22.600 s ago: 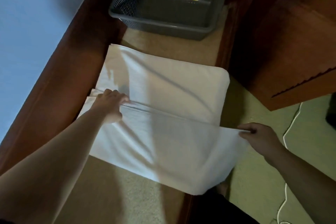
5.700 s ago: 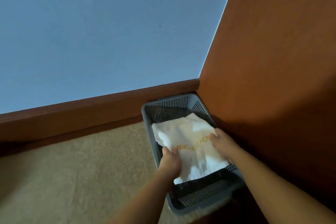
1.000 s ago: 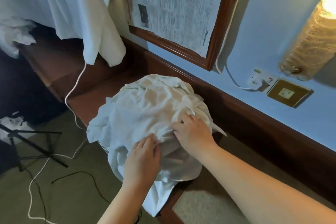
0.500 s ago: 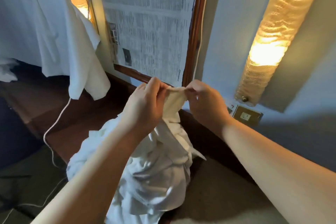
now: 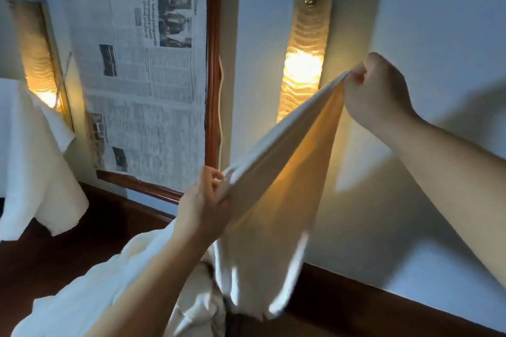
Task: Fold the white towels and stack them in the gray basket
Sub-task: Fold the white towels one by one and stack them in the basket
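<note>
One white towel is lifted in the air in front of the wall, its top edge pulled taut on a slant between two hands, and its lower end hangs down blurred. The left hand has its grip pinched on the lower end of that edge, near the middle of the view; the right hand has its grip clenched on the higher end, up beside a lit wall lamp. Below the left forearm lies a heap of white cloth on a dark wooden desk; how many towels are in the heap cannot be told, because the forearm covers part of it and the bottom of the view cuts it off. A second piece of white cloth hangs at the left, its upper part running out of the view, so what holds it is not shown. Behind the hands a newspaper fills a dark wood frame; its print is too small to read. Two lamps glow on the wall: the one by the right hand, and another one at the far left, partly behind the hanging cloth. A pale cord runs down the frame's right side.
</note>
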The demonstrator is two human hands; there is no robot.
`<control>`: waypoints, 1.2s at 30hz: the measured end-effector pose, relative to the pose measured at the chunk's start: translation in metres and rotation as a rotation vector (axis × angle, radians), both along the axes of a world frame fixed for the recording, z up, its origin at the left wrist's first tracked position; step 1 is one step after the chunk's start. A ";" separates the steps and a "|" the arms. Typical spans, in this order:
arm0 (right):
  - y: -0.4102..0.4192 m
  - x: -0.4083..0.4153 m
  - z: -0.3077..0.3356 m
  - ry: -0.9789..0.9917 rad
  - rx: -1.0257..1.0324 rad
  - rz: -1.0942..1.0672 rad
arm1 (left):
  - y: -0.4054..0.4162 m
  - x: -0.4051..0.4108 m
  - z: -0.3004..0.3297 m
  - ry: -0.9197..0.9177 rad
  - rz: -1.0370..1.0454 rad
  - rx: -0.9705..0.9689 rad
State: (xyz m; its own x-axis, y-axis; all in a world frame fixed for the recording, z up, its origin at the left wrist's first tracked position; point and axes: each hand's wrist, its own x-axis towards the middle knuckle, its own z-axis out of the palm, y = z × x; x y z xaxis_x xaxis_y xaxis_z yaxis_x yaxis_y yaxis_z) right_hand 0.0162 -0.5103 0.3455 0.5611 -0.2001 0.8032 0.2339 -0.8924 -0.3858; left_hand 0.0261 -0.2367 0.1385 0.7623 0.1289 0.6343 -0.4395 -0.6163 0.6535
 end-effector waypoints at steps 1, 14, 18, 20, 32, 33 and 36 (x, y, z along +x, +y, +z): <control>-0.017 -0.008 0.007 -0.006 0.012 -0.030 | -0.007 -0.001 0.001 -0.007 0.005 -0.035; -0.244 -0.153 0.015 0.177 0.057 -0.316 | -0.156 -0.047 0.073 -0.286 0.064 0.099; -0.302 -0.183 -0.009 0.392 -0.058 -0.329 | -0.199 -0.063 0.090 -0.133 0.041 0.079; -0.323 -0.199 -0.024 0.479 -0.125 -0.303 | -0.217 -0.071 0.094 -0.104 0.063 0.122; -0.404 -0.294 -0.160 0.898 -0.095 -0.107 | -0.242 -0.106 0.143 -0.111 0.108 0.286; -0.416 -0.302 -0.179 0.892 -0.024 -0.089 | -0.236 -0.104 0.145 -0.106 0.115 0.285; -0.434 -0.334 -0.223 0.898 0.286 -0.045 | -0.211 -0.098 0.139 -0.060 0.120 0.318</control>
